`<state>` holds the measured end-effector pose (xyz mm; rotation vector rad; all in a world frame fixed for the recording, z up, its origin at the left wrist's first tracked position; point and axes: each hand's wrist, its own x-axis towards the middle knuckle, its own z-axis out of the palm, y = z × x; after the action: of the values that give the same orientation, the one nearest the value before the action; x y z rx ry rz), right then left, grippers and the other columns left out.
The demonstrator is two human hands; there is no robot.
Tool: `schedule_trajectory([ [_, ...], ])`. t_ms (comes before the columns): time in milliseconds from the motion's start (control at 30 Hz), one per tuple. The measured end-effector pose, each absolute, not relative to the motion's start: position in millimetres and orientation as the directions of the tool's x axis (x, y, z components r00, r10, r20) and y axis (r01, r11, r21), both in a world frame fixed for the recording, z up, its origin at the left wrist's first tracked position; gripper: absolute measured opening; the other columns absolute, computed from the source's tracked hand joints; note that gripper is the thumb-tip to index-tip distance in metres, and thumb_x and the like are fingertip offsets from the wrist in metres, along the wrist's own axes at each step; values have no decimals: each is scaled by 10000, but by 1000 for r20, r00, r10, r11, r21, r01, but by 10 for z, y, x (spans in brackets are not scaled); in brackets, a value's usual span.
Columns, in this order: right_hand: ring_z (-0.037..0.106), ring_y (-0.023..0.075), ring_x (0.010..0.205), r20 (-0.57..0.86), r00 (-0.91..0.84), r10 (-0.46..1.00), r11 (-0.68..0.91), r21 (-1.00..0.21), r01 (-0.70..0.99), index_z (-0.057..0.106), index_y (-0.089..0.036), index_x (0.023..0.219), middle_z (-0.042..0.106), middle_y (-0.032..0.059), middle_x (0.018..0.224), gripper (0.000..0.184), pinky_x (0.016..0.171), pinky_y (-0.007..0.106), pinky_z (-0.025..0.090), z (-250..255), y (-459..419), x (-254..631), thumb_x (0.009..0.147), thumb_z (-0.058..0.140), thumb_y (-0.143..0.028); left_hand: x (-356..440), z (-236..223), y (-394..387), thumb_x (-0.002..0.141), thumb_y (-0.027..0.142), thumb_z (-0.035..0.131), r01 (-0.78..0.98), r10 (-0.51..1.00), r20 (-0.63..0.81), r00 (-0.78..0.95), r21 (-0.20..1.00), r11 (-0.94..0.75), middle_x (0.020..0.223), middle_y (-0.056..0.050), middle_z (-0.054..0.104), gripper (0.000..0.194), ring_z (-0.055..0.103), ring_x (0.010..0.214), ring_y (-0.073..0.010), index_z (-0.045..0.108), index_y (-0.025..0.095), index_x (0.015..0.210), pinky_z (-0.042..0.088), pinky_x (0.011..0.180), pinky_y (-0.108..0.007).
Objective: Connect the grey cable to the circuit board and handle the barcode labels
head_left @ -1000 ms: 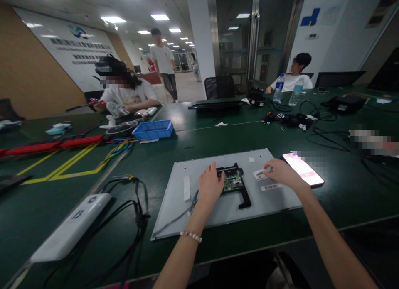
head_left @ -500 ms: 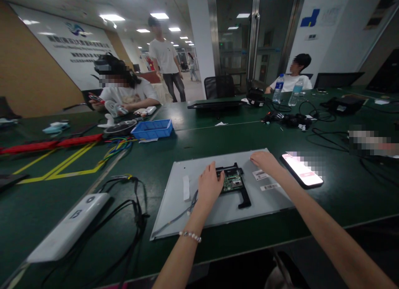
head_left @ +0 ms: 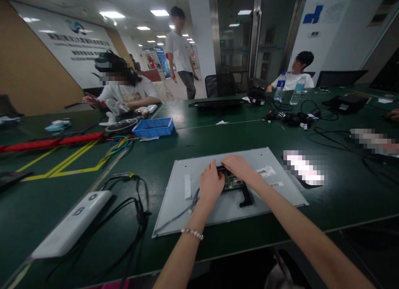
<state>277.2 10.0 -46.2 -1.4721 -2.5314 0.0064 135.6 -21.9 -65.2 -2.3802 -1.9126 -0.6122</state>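
A flat light-grey panel (head_left: 177,189) lies on the green table in front of me. On its middle sits a green circuit board (head_left: 232,182) in a black frame (head_left: 247,197). My left hand (head_left: 212,180) grips the left end of the frame, thumb near the board and fingers over its far side. My right hand (head_left: 238,167) reaches over the frame's far edge with curled fingers; their tips are partly hidden. Thin grey cables (head_left: 179,216) run from under my left hand across the panel. White labels (head_left: 264,172) lie right of the frame, one looking crumpled.
Right of the panel lies a phone (head_left: 304,168) with a lit screen. A white power bank-like device (head_left: 73,224) with black cables (head_left: 139,206) is at left. Farther back are a blue tray (head_left: 154,128), a dark flat screen (head_left: 218,103), bottles (head_left: 280,86) and several people.
My right hand has moved left from the panel's far right edge to the black frame. My left hand stays at the frame. A person in the background has walked to the right.
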Motion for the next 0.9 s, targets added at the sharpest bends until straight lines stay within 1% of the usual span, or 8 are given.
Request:
schedule_trajectory([
  [200,584,206,946,169,-452,876,479,-189,857,667,-158,951,665,108,961,269,804,269,407,-540,111,2767,890,404,-153,1368,-655,-228,823,189,447,946,932,321,169,214,-245,1110,-147,593,458,582,999,-270,384,105,1269,436,832,-374],
  [333,575,196,951,173,-465,868,494,-215,842,670,-164,956,656,99,976,264,821,264,405,-574,135,2775,875,419,-147,1375,-660,-233,829,199,451,948,930,327,167,205,-243,1098,-146,596,445,581,996,-272,392,109,1260,435,824,-375],
  [533,577,193,936,147,-462,875,483,-198,853,670,-157,934,653,91,971,265,801,261,418,-536,162,2753,875,411,-146,1376,-668,-226,853,231,448,950,925,340,167,196,-243,1080,-140,599,430,587,982,-265,385,121,1264,438,803,-358],
  [733,594,209,908,117,-412,904,426,-150,892,673,-146,921,661,115,965,278,793,279,426,-497,163,2685,876,400,-137,1367,-669,-225,859,243,450,951,924,341,175,185,-248,1084,-138,599,417,590,980,-262,393,124,1255,438,799,-350],
  [900,596,217,926,123,-390,912,406,-145,903,666,-139,946,656,128,975,287,806,288,425,-484,150,2660,877,387,-131,1364,-695,-212,856,255,451,949,921,350,171,192,-249,1100,-145,597,476,586,992,-268,357,104,1297,438,814,-357],
])
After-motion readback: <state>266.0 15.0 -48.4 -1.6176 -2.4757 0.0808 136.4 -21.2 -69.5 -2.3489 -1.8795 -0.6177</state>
